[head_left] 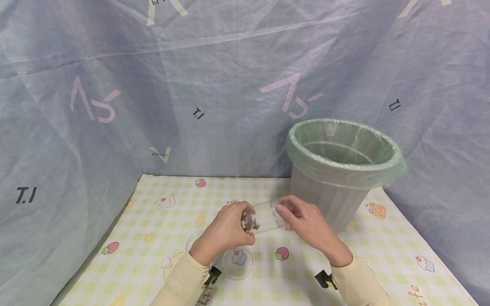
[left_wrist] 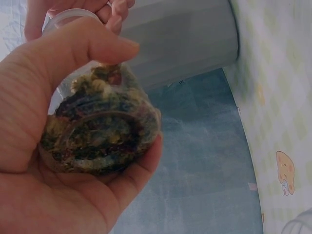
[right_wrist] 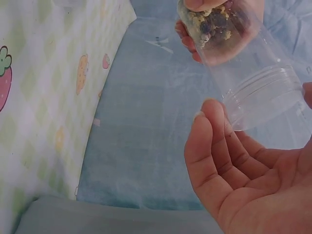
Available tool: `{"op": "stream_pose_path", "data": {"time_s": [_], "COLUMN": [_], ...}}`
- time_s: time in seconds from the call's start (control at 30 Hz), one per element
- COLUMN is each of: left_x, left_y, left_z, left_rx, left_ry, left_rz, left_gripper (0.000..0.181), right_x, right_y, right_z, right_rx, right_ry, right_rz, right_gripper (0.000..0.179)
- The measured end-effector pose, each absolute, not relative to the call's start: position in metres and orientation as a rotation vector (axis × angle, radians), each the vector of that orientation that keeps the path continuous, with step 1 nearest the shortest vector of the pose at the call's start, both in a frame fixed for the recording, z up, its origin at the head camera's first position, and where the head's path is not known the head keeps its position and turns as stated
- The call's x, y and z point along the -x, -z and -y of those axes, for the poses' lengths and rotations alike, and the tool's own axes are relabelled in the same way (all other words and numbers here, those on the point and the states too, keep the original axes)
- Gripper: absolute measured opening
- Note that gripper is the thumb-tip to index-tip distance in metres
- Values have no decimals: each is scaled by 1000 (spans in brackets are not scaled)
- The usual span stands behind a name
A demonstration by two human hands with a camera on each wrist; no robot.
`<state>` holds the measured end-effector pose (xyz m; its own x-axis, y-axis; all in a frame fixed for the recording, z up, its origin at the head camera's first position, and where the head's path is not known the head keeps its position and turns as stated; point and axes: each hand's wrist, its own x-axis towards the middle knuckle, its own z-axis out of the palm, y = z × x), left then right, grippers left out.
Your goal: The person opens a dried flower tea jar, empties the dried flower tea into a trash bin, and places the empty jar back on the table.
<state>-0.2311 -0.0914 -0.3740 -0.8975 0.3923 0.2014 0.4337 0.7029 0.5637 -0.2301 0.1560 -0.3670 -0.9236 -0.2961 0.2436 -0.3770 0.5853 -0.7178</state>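
My left hand [head_left: 229, 227] grips the bottom end of a clear plastic jar [head_left: 265, 217], thumb on one side and fingers round the other. Dried flowers and herbs [right_wrist: 214, 24] fill the jar's base end. The jar lies nearly sideways, its threaded, uncovered mouth toward the right. At that mouth is my right hand [head_left: 306, 219], palm turned toward it, the fingers [right_wrist: 214, 146] loosely bent with their tips right at the rim. A round clear lid [head_left: 238, 276] lies on the tablecloth below the left hand. Beside it, a second clear round piece [head_left: 190, 242] is partly hidden behind the left wrist.
A grey bin [head_left: 314, 191] with a green liner [head_left: 344, 174] stands at the right rear of the table, just beyond the right hand. The checked tablecloth [head_left: 172, 221] has printed strawberries and animals. Blue-grey cloth [head_left: 229, 106] hangs behind and along both sides.
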Motion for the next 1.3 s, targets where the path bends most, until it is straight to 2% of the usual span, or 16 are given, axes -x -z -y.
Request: {"op": "stream_pose_path", "data": {"time_s": [0.57, 1.3], "left_x": [232, 232], "left_y": [376, 377], "left_z": [91, 92], "left_rx": [702, 708], "left_ry": [970, 967], "left_rz": [2821, 2805], "left_gripper": [49, 48], "right_x": [231, 232], "right_y": [368, 369], "right_z": [-155, -156], "right_rx": [-535, -640], "right_ry": [-1269, -1249], "right_rz": [2745, 2694], "right_gripper": [40, 39]}}
